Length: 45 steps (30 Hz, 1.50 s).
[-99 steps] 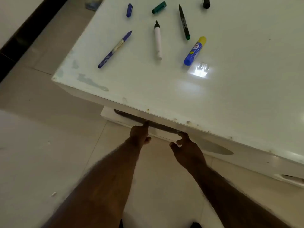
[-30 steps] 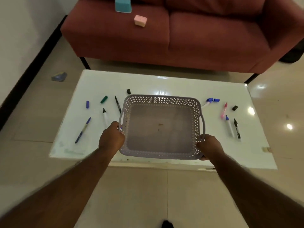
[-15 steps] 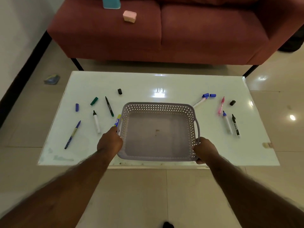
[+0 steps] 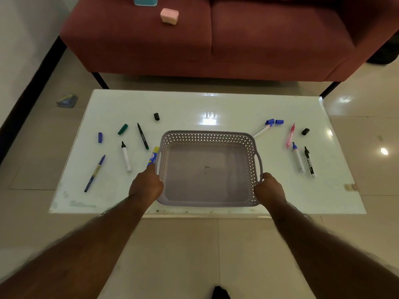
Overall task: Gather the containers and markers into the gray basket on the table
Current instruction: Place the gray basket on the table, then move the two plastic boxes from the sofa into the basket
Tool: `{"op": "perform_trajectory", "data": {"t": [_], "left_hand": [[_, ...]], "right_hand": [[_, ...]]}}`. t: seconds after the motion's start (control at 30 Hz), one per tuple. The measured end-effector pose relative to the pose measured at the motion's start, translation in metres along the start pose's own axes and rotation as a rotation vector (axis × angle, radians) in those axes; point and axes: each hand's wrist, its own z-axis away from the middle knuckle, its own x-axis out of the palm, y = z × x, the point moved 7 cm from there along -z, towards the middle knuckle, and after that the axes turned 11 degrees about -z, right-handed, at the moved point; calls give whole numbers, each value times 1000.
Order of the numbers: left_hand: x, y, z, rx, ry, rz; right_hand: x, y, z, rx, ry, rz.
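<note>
The gray perforated basket (image 4: 208, 134) sits near the front edge of the white table (image 4: 194, 104); nothing lies inside it. My left hand (image 4: 145, 185) grips its left side and my right hand (image 4: 269, 188) grips its right side near the handle. Left of the basket lie a blue pen (image 4: 94, 173), a white marker (image 4: 125, 156), a black marker (image 4: 143, 136) and a blue-yellow marker (image 4: 152, 156) touching the basket. Right of it lie a pink pen (image 4: 290, 135), a white marker (image 4: 298, 156) and a black-capped one (image 4: 309, 161). A pink container (image 4: 169, 16) and a teal container (image 4: 145, 0) rest on the sofa.
Loose caps lie on the table: green (image 4: 122, 129), blue (image 4: 100, 137), black (image 4: 156, 116), and blue ones (image 4: 274, 121) at the right with another marker (image 4: 261, 131). A red sofa (image 4: 259, 35) stands behind the table. A bluish object (image 4: 67, 100) lies on the floor at left.
Both hands brought the basket from under the table up onto it. Over the last second it came down and toward the front edge, with both hands still gripping its sides.
</note>
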Motion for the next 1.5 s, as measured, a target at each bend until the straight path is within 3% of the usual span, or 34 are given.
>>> {"op": "perform_trajectory", "data": {"t": [0.37,0.6,0.7,0.87,1.3,1.5], "left_hand": [[-5,3,9,-46,-9,-43],[-65,29,28,66,345,-37],[-94,46,41,190,368,27],[-145,48,85,303,238,147],[-391,4,279,278,568,176],[-462,-45,346,256,604,223]], "right_hand": [[0,2,15,25,17,-6],[-18,-51,41,-272,206,10],[-20,-84,58,-371,107,-38],[-36,-139,117,-470,-78,-127],[-157,-315,347,-790,-290,-225],[-182,-373,431,-921,-340,-284]]}}
